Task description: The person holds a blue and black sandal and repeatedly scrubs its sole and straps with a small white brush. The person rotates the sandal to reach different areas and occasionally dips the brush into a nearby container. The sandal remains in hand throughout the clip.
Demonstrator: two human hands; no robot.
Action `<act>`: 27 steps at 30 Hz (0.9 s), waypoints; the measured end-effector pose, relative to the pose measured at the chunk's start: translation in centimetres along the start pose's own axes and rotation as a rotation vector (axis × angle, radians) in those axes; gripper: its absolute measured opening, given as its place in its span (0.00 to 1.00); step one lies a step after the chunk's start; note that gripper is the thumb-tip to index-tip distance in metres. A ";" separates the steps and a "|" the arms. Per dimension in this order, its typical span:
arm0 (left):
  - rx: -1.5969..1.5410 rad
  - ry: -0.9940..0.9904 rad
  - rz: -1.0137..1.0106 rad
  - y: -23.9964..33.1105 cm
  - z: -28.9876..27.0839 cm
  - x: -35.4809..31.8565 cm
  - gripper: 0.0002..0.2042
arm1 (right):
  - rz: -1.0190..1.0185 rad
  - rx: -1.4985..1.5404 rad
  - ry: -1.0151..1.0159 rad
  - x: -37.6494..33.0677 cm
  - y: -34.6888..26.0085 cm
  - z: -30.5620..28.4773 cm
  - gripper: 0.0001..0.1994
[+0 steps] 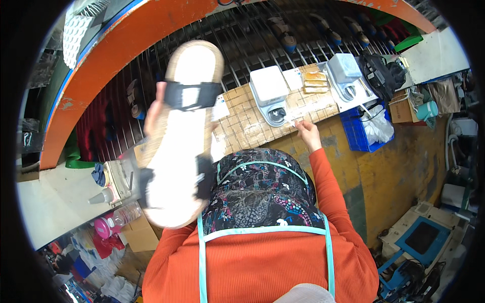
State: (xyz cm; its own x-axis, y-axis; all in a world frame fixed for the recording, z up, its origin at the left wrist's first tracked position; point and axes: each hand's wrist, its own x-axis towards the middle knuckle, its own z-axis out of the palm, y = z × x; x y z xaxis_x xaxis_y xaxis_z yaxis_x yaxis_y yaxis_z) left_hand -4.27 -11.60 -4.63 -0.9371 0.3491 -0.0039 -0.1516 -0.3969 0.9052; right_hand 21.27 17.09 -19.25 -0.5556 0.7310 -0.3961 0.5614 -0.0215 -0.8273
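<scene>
The left hand [153, 117] is curled round the left edge of one sandal [182, 136], part of it hidden behind the sole, so how far its fingers spread cannot be told. The right hand [309, 135] is nearly closed, its fingertips pinched on one thin, pale stick [290, 121], just off the near edge of the board [237, 103]. Two dispensers are in view: a white dispenser [268, 85] on the board, and a grey dispenser [345, 69] at the board's right end. Between them a pile of yellow blocks [314, 82] lies on the board; its exact count is unclear. One blue bin [355, 137] stands below the board's right end, and one black bag [376, 76] lies beyond that end. The sandal, with black straps, is held up toe-away at the board's left end, reaching rightward from the left hand and well apart from the right hand.
</scene>
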 end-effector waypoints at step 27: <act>0.874 -0.033 1.262 -0.2 8.7 2.0 0.18 | -0.887 0.197 0.131 -9.6 -23.3 2.8 0.12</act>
State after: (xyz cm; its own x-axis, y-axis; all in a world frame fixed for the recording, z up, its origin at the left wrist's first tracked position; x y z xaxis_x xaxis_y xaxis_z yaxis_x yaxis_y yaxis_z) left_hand -3.41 -3.47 -1.09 -0.3000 0.2018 0.9324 0.9489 0.1631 0.2700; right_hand 11.82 8.64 2.70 -0.6523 0.6063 0.4548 -0.1593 0.4770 -0.8644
